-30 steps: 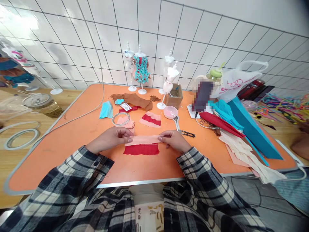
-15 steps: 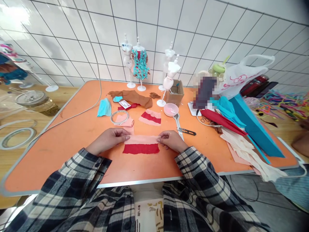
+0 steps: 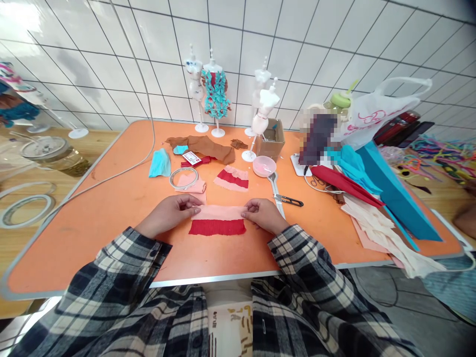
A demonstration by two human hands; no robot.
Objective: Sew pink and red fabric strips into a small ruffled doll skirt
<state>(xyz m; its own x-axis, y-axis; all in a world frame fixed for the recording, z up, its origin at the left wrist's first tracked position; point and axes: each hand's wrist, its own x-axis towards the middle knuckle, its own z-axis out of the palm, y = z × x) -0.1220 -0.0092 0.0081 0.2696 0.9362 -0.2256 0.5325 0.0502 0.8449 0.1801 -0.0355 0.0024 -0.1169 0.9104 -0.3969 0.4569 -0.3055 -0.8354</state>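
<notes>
A pale pink strip of fabric (image 3: 218, 213) is stretched level between my two hands. My left hand (image 3: 169, 214) pinches its left end, and my right hand (image 3: 265, 215) pinches the right end. Along its lower edge lies a red strip of fabric (image 3: 217, 227) on the table, its upper edge meeting or just under the pink one; I cannot tell which. Beyond my left hand, a roll of tape (image 3: 184, 170) rests on folded pink fabric (image 3: 194, 186). A pink and red striped piece (image 3: 232, 178) lies farther back.
Thread snips (image 3: 289, 200) lie right of my right hand, near a pink bowl (image 3: 264, 166). Small dress forms (image 3: 265, 106) and a cardboard box (image 3: 270, 141) stand along the tiled wall. Fabric strips (image 3: 372, 218) pile up at right. A white cable (image 3: 122, 171) crosses the table's left side.
The pink strip has come down closer to the red strip, narrowing the orange gap between them. Both hands keep their hold. The view has shifted slightly.
</notes>
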